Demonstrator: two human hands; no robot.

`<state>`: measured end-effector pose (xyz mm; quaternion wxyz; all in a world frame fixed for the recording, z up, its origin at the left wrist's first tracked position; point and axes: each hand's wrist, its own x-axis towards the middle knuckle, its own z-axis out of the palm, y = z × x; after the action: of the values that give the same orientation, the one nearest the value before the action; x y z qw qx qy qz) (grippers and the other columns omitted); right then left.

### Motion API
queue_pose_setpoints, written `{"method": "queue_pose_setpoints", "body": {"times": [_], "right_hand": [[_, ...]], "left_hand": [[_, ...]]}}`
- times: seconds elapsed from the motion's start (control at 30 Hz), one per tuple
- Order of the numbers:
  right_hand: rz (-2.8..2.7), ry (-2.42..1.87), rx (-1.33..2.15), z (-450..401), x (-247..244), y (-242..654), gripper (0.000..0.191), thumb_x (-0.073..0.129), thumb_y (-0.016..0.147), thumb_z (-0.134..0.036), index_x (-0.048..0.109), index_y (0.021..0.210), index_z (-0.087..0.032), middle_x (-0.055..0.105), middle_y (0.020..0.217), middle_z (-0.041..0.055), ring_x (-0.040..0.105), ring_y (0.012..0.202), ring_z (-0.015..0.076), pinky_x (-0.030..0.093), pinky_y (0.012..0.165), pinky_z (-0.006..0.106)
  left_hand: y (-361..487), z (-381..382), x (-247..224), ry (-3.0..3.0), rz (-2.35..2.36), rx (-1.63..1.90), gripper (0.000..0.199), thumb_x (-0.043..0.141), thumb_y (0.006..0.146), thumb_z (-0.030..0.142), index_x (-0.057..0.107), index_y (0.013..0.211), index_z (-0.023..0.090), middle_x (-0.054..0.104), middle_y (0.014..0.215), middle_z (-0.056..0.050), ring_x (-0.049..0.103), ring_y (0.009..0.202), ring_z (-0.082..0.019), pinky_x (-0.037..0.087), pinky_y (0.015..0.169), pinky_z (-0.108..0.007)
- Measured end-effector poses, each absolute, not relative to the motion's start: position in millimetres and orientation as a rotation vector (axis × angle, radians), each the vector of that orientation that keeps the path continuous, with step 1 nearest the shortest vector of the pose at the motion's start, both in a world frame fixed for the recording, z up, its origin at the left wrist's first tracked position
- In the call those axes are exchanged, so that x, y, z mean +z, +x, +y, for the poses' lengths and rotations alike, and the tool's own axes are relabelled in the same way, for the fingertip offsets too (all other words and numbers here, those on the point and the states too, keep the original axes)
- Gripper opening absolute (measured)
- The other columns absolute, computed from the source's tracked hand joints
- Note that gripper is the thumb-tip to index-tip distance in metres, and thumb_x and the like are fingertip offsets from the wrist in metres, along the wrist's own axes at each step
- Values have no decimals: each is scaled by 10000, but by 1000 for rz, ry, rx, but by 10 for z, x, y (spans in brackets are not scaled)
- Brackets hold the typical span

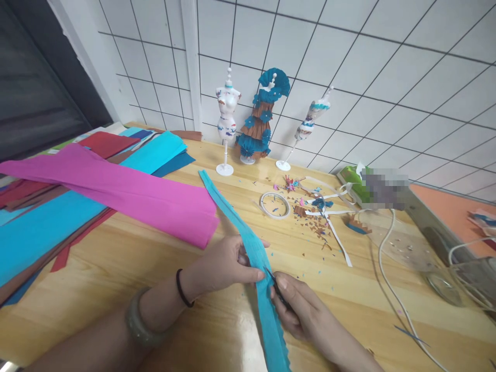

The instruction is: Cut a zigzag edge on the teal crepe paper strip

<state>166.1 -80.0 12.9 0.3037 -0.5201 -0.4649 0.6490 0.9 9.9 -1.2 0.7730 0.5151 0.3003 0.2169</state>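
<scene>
A long folded teal paper strip runs from the middle of the table down to the bottom edge of the view, its lower right edge cut in small zigzags. My left hand pinches the strip near its middle, thumb on top and fingers beneath. Dark, slim scissors are held in my right hand, with their pointed tip against the strip just right of my left thumb. Most of the scissors' handle is hidden by my fingers.
Stacked coloured paper covers the left side. Behind stand two bare mannequins and one in a brown and teal paper dress. A tape roll, paper scraps and a white cable lie right.
</scene>
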Motion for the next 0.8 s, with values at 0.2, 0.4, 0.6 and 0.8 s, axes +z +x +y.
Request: {"method": "queue_pose_setpoints", "body": {"times": [0.2,0.4,0.6,0.8], "right_hand": [[-1246,-1384,1652,-782,141,1640,402,307,876,-550,412,716,-197,269,477,-93,229,407,77,197,392,207],[-1169,-1347,1649,-780,108,1645,398,313,874,-550,399,711,-198,261,470,-102,199,381,63,168,359,200],[-1106,-1328,1634,-796,83,1651,380,338,883,-514,382,673,-200,265,477,-99,206,394,64,165,370,202],[-1058,-1312,1573,-770,67,1621,414,337,891,-496,319,594,-209,252,449,-99,209,370,59,170,365,206]], "left_hand": [[6,104,-19,1127,672,504,551,726,605,211,526,1115,146,656,835,-39,610,769,-154,467,734,-297],[32,75,-24,1126,710,519,585,734,605,254,508,1131,133,672,837,-59,624,754,-164,482,735,-311],[75,30,-2,1016,722,535,544,728,611,198,506,1103,124,683,834,-51,630,733,-143,492,718,-281],[118,3,15,972,760,600,512,728,604,177,524,1071,127,681,844,-38,627,780,-146,479,731,-262]]}}
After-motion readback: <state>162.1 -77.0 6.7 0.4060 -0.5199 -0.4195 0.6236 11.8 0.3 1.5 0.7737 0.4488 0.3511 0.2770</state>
